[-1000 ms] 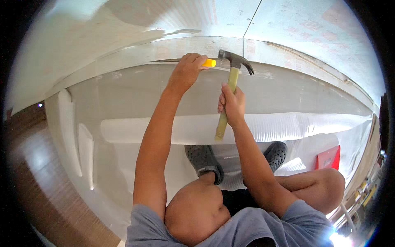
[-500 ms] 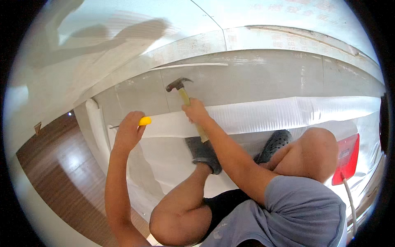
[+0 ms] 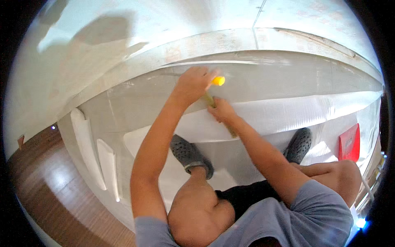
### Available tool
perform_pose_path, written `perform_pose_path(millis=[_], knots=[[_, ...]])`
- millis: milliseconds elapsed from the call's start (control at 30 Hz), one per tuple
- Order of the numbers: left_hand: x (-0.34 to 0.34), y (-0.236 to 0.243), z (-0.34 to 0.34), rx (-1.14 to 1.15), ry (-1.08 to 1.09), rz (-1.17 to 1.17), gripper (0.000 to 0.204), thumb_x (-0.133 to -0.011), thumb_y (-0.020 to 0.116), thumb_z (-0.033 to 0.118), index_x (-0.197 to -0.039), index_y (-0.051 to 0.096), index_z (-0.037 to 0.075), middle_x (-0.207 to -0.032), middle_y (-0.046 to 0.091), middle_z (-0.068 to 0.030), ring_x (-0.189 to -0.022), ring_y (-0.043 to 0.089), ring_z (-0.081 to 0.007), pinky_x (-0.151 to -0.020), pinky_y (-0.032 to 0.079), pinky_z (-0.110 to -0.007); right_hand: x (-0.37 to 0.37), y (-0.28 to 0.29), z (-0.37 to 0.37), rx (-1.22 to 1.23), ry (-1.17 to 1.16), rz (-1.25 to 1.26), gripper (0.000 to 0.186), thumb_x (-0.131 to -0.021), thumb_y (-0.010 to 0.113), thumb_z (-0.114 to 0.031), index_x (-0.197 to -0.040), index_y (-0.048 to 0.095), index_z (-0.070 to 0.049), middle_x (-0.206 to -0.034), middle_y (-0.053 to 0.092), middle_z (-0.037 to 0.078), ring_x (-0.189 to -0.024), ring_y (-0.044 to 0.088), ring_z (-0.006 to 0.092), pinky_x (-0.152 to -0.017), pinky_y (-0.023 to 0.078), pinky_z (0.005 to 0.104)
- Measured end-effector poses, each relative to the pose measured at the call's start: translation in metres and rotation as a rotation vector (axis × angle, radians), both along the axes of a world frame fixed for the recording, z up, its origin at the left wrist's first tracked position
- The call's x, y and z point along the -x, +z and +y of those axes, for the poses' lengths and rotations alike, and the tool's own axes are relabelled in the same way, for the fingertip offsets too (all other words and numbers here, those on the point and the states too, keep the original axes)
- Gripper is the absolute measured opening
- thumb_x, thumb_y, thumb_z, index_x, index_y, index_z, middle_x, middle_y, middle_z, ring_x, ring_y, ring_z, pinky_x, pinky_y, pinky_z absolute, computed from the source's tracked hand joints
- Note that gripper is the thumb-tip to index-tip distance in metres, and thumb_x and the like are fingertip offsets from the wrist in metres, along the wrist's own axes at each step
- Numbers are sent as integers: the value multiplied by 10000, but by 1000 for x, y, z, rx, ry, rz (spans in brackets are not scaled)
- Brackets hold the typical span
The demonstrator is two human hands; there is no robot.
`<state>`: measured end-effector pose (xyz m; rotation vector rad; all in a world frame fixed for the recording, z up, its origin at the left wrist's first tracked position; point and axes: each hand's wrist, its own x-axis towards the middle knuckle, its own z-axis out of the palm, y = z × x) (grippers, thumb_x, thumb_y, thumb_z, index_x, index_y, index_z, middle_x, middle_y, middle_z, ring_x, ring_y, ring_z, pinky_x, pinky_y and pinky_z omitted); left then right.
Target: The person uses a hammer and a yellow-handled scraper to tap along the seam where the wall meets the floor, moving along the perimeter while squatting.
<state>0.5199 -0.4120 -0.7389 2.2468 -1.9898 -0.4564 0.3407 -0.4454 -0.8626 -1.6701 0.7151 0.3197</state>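
My left hand (image 3: 193, 84) is closed around a yellow-handled tool (image 3: 219, 81) with a thin metal shaft, over the grey floor near the base of the wall. The shaft points left toward a thin white strip (image 3: 205, 63) along the wall's foot. Just below and to the right, my right hand (image 3: 222, 110) grips a hammer (image 3: 209, 100) by its olive handle. The hammer's head is hidden behind my left hand.
White ribbed foam sheet (image 3: 284, 111) stretches across the floor in front of my dark clogs (image 3: 190, 154). Rolled white pieces (image 3: 85, 142) lie at the left, beside brown wood flooring (image 3: 61, 181). A red dustpan (image 3: 349, 142) rests at the right. The pale wall (image 3: 197, 41) curves along the far side.
My left hand has moved right and farther out with the yellow-handled tool, toward the wall's base. The hammer has shifted right, its head now behind my left hand. My view and legs have shifted.
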Motion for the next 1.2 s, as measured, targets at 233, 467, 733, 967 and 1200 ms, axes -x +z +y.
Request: perform_pose_path(millis=[233, 467, 733, 967, 1200], knots=[[-32, -65, -30, 370, -82, 57, 352, -875, 732, 130, -1207, 623, 82, -983, 683, -119, -916, 682, -316, -801, 574, -428, -13, 14, 14, -32, -104, 131, 336, -943, 671, -299, -1015, 614, 23, -653, 641, 141, -471, 617, 247, -491, 519, 413], [-46, -86, -12, 323, -89, 126, 312, -878, 737, 144, -1166, 634, 80, -982, 690, -105, -888, 693, -286, -767, 579, -412, -12, 13, 23, 9, -283, 164, 307, -934, 673, -270, -1005, 630, 26, -630, 619, 99, -477, 599, 203, -462, 493, 383], [-49, -99, -25, 379, -39, 208, 360, -888, 742, 181, -1212, 625, 77, -953, 717, -113, -859, 721, -273, -721, 589, -401, -15, 5, 25, 30, -333, 153, 275, -935, 682, -229, -982, 624, 36, -600, 590, 80, -446, 560, 177, -442, 471, 371], [-55, -86, -31, 369, -23, 251, 424, -892, 743, 195, -1273, 598, 81, -932, 714, -117, -847, 727, -301, -714, 599, -420, -26, 25, 24, 43, -330, 175, 267, -937, 673, -229, -953, 619, 33, -594, 584, 74, -448, 558, 171, -441, 473, 373], [-46, -82, -43, 454, -58, 234, 268, -933, 654, 157, -1186, 637, 72, -879, 705, -142, -809, 724, -305, -696, 590, -425, -20, 14, 21, 45, -327, 168, 282, -938, 684, -245, -983, 629, 28, -593, 589, 76, -443, 559, 165, -446, 467, 372]])
